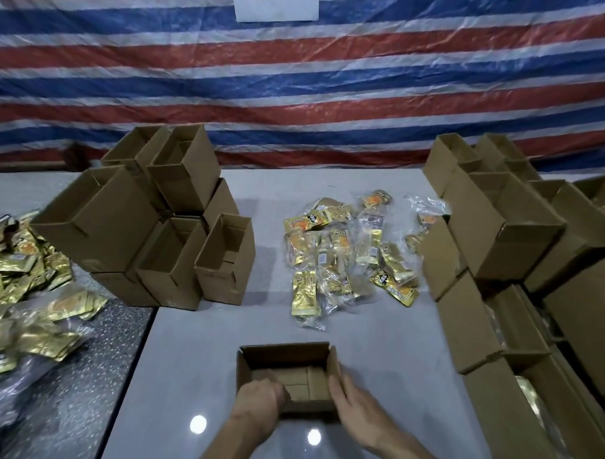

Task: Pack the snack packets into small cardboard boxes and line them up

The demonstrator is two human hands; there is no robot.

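A small open cardboard box (285,358) sits on the grey table near me, with only its folded bottom flaps showing inside. My left hand (257,401) reaches into its near left corner, fingers curled against the inner wall. My right hand (348,396) lies flat against the box's right outer wall, fingers together. Beyond the box, a loose heap of gold and clear snack packets (350,251) lies in the middle of the table, apart from both hands.
A stack of open empty boxes (164,234) stands at the back left. More boxes (507,242) are piled along the right edge. Further gold packets (25,290) lie on a darker speckled surface at the left. A striped tarpaulin (289,75) hangs behind.
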